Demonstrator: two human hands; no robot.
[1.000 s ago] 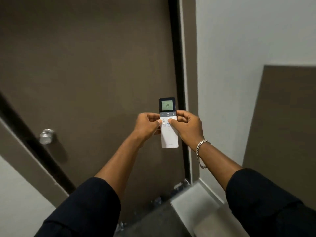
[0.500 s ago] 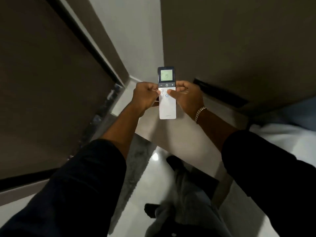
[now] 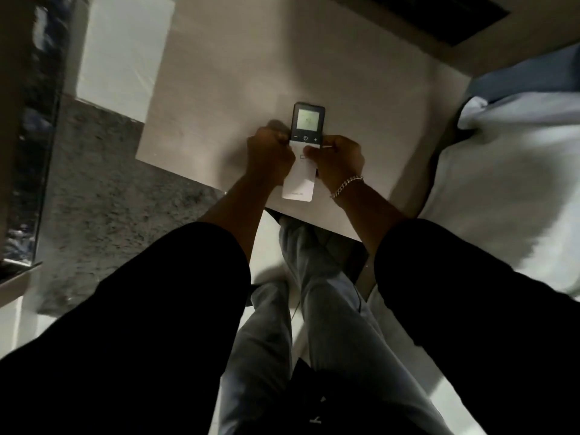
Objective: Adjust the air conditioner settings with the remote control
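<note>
We hold the remote (image 3: 303, 152) in both hands above a pale surface (image 3: 238, 73), over the part near its close edge; whether it touches the surface we cannot tell. Our left hand (image 3: 268, 158) grips the remote's left side, fingers curled round it; our right hand (image 3: 337, 160) grips the right side, and its thumb (image 3: 310, 151) lies across the white button area just below the dark band with the minus, power and plus marks. The screen (image 3: 307, 119) at the remote's far end glows green; its digits are too blurred to read. A bracelet (image 3: 345, 186) circles our right wrist; dark sleeves (image 3: 163, 309) cover both forearms up to near the wrists. Below the hands we see our legs in pale jeans (image 3: 314, 309); to the right lies a bed (image 3: 508, 171) with white covers, close beside the surface; to the left a speckled grey rug (image 3: 103, 183) meets the surface's left corner.
</note>
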